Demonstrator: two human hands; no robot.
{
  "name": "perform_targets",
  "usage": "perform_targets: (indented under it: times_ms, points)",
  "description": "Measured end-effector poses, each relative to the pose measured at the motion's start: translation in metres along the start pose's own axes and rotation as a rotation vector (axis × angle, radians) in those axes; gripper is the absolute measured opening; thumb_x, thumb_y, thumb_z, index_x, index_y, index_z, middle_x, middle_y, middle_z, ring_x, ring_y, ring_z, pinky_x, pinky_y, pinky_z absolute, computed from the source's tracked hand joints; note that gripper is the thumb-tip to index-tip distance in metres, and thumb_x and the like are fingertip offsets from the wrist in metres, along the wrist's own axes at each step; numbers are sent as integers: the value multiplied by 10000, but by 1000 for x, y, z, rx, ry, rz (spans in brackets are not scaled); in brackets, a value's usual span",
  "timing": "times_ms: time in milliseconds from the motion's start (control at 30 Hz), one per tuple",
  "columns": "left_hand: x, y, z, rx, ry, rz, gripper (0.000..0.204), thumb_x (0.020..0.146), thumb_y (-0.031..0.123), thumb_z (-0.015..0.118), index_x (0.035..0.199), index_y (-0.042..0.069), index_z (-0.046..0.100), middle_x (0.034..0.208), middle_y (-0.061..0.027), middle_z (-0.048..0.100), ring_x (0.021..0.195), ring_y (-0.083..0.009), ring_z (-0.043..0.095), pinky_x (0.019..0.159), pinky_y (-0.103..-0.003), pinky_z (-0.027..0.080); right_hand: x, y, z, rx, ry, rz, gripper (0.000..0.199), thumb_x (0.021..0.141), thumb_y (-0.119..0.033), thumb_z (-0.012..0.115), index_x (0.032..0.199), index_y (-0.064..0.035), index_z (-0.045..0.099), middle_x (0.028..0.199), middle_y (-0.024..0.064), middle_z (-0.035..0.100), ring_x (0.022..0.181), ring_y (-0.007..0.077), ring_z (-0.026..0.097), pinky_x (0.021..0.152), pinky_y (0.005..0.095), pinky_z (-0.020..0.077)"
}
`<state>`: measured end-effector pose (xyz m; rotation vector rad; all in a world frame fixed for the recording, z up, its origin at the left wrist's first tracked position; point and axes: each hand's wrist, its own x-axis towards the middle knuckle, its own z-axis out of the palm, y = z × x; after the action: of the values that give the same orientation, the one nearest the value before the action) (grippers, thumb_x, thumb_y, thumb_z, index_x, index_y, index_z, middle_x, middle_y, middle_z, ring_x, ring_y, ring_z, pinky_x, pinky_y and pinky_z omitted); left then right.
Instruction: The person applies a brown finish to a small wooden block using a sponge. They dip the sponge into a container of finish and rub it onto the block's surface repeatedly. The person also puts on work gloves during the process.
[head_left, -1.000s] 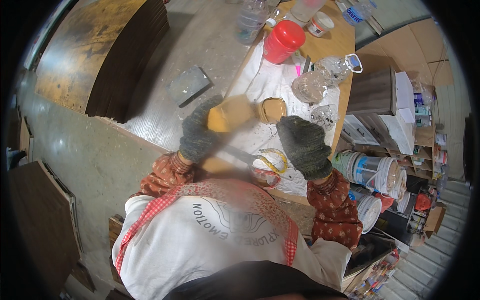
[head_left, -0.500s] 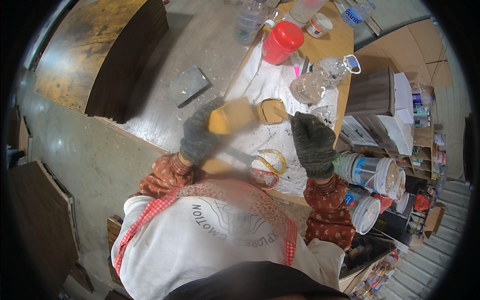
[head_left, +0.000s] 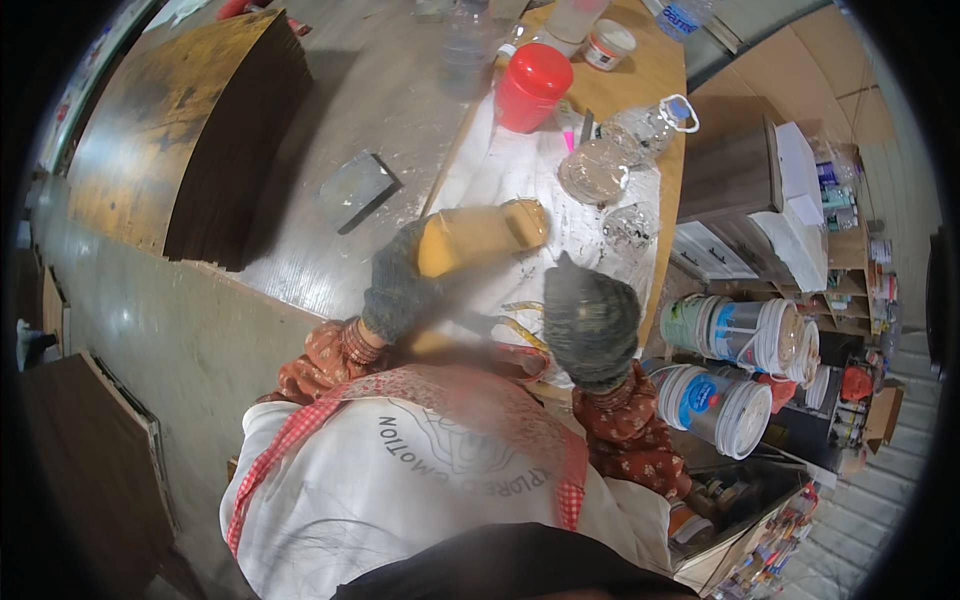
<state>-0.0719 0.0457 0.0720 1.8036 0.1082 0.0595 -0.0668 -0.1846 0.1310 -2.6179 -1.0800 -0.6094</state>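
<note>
My left hand (head_left: 397, 283), in a dark knitted glove, is closed around a clear jar coated with tan-yellow paste (head_left: 470, 240). The jar lies tilted over the white cloth, its open mouth pointing right. My right hand (head_left: 592, 327), gloved the same way, is closed just right of the jar and nearer to me. Whatever its fingers hold is hidden and blurred. A yellow curved strip (head_left: 524, 332) lies between the hands, close to my apron.
On the white cloth (head_left: 475, 172) stand a red lidded jar (head_left: 533, 88) and a dirty clear bottle (head_left: 594, 172). A grey flat block (head_left: 355, 190) lies left. Stacked dark boards (head_left: 225, 150) rise at far left; paint buckets (head_left: 715, 405) sit at right.
My right hand has drawn back from the jar's mouth toward me and slightly left. The jar stays in my left hand. The whole view has shifted a little.
</note>
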Motion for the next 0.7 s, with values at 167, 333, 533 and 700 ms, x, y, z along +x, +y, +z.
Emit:
perform_targets:
  times_ms: [167, 333, 533, 700]
  points:
    - [-4, 29, 12, 20, -29, 108, 618, 682, 263, 822, 1170, -1, 548, 1032, -131, 664, 923, -201, 647, 800, -324, 520, -4, -15, 16, 298, -25, 115, 185, 865, -149, 566, 993, -23, 611, 710, 101, 595, 579, 260, 561, 522, 361, 451]
    - [-1, 24, 17, -36, -19, 9, 567, 700, 209, 798, 1168, -3, 557, 1023, -122, 665, 908, -195, 646, 790, -321, 525, -8, -38, 13, 207, 125, -88, 159, 846, -119, 602, 912, 22, 633, 672, 122, 601, 556, 264, 576, 497, 345, 464]
    - [7, 5, 21, 24, -19, 173, 502, 733, 110, 755, 1177, -10, 553, 1027, -94, 664, 924, -165, 626, 797, -320, 521, -15, -36, -18, 214, 176, -106, 184, 772, -72, 641, 918, 39, 641, 832, 124, 634, 675, 282, 614, 571, 346, 501]
    - [3, 9, 27, -78, -105, 147, 522, 724, 123, 772, 1177, -16, 551, 1046, -96, 657, 946, -156, 616, 816, -317, 515, -14, -36, -26, 391, 149, 176, 184, 803, -67, 603, 969, 6, 636, 868, 138, 641, 705, 285, 613, 619, 359, 501]
